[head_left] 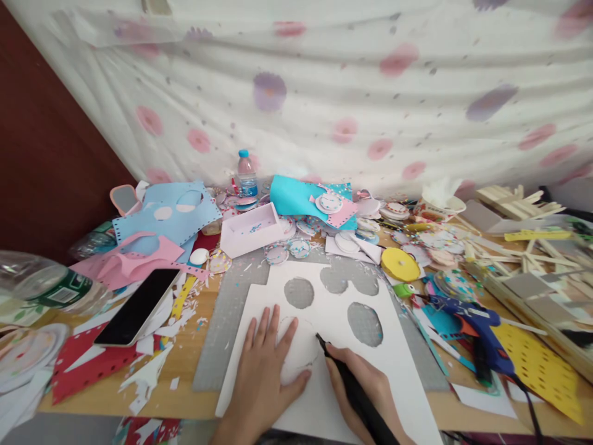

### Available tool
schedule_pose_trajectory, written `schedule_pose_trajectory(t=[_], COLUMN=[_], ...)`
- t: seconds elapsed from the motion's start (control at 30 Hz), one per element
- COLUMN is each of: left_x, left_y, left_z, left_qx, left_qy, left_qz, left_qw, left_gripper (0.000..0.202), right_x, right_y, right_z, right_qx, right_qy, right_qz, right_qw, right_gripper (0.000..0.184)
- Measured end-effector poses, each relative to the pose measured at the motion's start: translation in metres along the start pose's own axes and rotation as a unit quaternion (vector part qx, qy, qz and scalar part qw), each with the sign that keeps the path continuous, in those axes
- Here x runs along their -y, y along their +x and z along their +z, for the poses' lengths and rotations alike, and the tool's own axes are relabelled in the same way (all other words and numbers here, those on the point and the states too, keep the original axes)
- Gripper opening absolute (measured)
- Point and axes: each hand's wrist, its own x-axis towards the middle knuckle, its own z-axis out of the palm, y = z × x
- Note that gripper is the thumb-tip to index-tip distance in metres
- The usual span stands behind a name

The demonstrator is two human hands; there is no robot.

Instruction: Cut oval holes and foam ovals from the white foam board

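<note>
A white sheet (pixel 407 377) with several round holes cut out lies on a grey cutting mat (pixel 231 315) in front of me. My left hand (pixel 264 377) rests flat on the sheet, fingers spread, beside a faint circle (pixel 299 349). My right hand (pixel 361 383) is closed round a black pen-like tool (pixel 340 371), whose tip touches the sheet at the circle's right edge.
A black phone (pixel 136 307) lies left of the mat among red, pink and blue paper scraps. A blue glue gun (pixel 467 321) and yellow perforated sheet (pixel 540 364) lie on the right. A white box (pixel 250 228), water bottle (pixel 247 176) and paper discs crowd the back. Wooden sticks (pixel 523 204) are far right.
</note>
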Motion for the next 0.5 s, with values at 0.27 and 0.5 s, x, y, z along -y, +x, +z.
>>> schedule_pose_trajectory(t=[0.27, 0.5], left_x=[0.002, 0.007], left_y=[-0.001, -0.030], left_z=[-0.001, -0.019], left_qx=[0.000, -0.033], left_qy=[-0.044, -0.337], left_qz=[0.008, -0.134], left_qw=[0.999, 0.931], left_gripper=[0.065, 0.046], right_x=[-0.012, -0.058], right_y=[-0.002, 0.030], right_z=[-0.044, -0.078], right_qx=[-0.099, 0.025], right_qy=[-0.127, -0.208], right_qz=[0.004, -0.021], right_qw=[0.987, 0.978], right_gripper=[0.022, 0.041])
